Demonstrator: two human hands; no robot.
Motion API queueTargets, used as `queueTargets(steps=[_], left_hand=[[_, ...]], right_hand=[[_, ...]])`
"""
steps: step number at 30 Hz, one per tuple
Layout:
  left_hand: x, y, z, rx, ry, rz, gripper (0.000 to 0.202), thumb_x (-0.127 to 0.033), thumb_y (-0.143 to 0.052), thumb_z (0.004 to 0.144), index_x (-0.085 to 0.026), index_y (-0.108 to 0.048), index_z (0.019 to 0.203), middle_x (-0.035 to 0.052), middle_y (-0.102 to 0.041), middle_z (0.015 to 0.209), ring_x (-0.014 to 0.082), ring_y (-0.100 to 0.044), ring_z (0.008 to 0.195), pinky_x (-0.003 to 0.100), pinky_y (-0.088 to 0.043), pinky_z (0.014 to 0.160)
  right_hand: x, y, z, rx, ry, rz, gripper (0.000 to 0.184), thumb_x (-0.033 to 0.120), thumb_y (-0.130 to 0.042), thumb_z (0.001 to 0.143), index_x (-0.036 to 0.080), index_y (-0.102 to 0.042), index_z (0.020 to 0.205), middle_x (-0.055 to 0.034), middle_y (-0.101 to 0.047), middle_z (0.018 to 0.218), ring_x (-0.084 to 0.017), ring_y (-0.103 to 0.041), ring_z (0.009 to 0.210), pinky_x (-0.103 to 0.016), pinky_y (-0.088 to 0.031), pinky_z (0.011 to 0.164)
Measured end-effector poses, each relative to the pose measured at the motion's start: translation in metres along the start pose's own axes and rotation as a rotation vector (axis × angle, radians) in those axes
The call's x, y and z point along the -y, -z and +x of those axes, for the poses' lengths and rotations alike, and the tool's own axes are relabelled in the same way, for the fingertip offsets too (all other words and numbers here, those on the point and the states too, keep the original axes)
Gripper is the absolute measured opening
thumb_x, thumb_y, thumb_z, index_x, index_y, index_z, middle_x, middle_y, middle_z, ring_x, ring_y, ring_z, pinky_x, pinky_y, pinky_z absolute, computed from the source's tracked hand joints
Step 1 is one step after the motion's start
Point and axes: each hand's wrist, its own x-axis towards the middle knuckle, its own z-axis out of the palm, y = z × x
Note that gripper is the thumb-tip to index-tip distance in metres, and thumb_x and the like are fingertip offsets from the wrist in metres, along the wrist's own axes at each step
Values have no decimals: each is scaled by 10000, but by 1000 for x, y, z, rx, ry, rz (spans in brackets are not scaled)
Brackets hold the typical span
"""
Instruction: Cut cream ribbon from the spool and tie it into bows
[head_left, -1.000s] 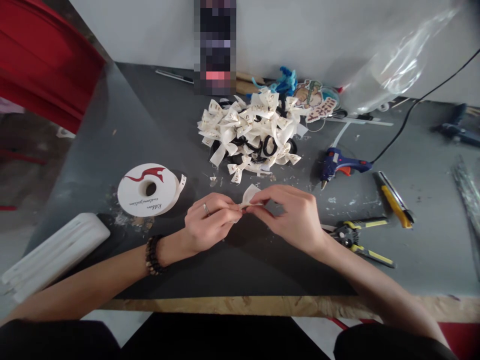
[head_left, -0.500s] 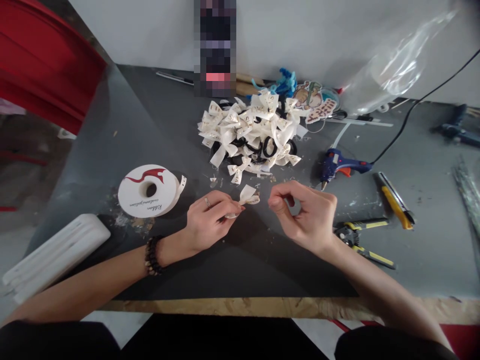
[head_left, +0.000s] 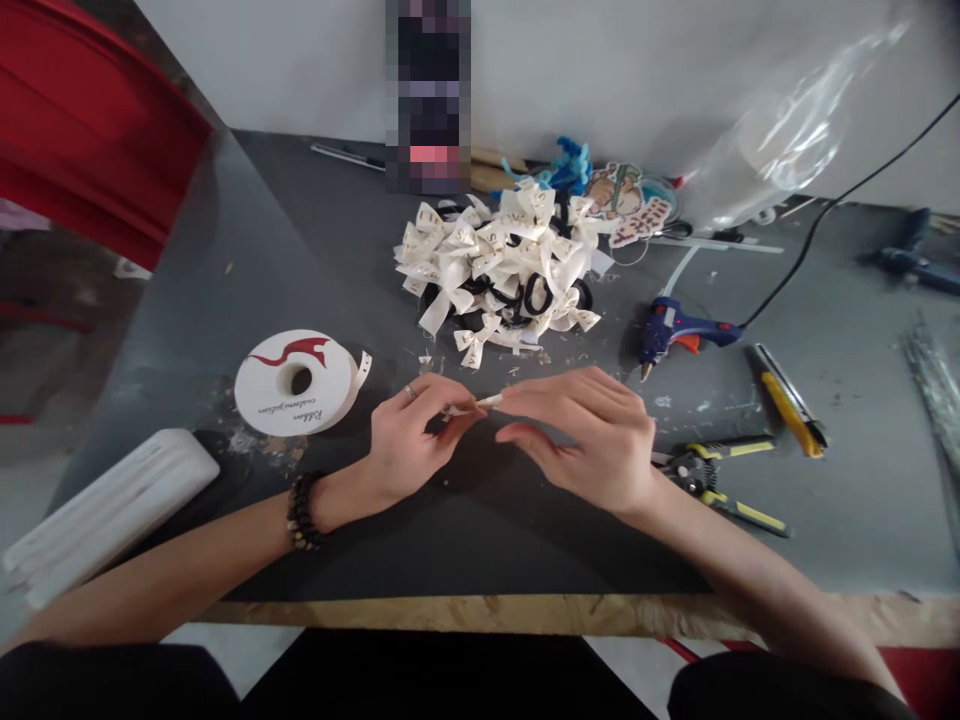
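My left hand [head_left: 409,440], with a ring and a bead bracelet at the wrist, pinches a small cream ribbon piece [head_left: 480,403] just above the dark table [head_left: 225,290]. My right hand [head_left: 592,435] meets it from the right, its fingertips closed on the ribbon's other end. The ribbon shows edge-on as a thin strip between the two hands. Behind them lies a pile of finished cream ribbon bows [head_left: 502,265] mixed with black hair ties. A ribbon spool [head_left: 298,380] lies flat to the left of my left hand.
A blue glue gun [head_left: 679,330] with a black cord lies right of the pile. A yellow utility knife [head_left: 787,400] and yellow-handled pliers [head_left: 720,480] sit near my right wrist. A white case [head_left: 105,505] is front left. A clear plastic bag [head_left: 795,130] is at the back.
My right hand, which had let go and pulled away half a second ago, has come back to the ribbon piece. The ribbon is now turned flat between both hands.
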Motion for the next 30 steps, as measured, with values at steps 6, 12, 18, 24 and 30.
queueTargets(steps=[6,12,18,24,30], left_hand=[[1,0,-2,33,58,-34,92,-252,-764,974,-211,-687,946,-7,-792,874,122,-753,775,234,-593,732],[-1,4,1,72,167,-69,226,-274,-731,973,-203,-675,1180,53,-773,1079,163,-746,903,292,-603,832],[4,0,6,110,296,-103,159,-222,-684,971,-213,-683,1130,40,-768,1048,169,-712,898,303,-587,801],[6,0,9,115,299,-137,142,-202,-672,979,-208,-687,1120,32,-768,1061,154,-709,894,309,-570,850],[2,2,9,131,328,-152,160,-171,-651,985,-219,-671,1136,29,-757,1104,153,-701,934,321,-559,896]], right_hand=[[-5,-15,-8,74,-42,-93,80,263,-774,970,316,-803,1023,19,-857,1046,-216,-800,959,-374,-549,831],[-20,0,5,215,-323,66,78,220,-761,955,274,-815,937,25,-836,934,-182,-769,838,-328,-540,799],[-84,42,13,319,-531,21,48,324,-846,872,278,-833,869,19,-800,803,-176,-700,727,-311,-467,666],[-107,31,7,236,-602,10,57,277,-788,889,248,-836,901,-9,-812,835,-183,-691,734,-330,-462,681],[-91,14,8,190,-555,-206,118,272,-727,917,259,-841,891,-19,-835,947,-219,-703,805,-360,-480,745]])
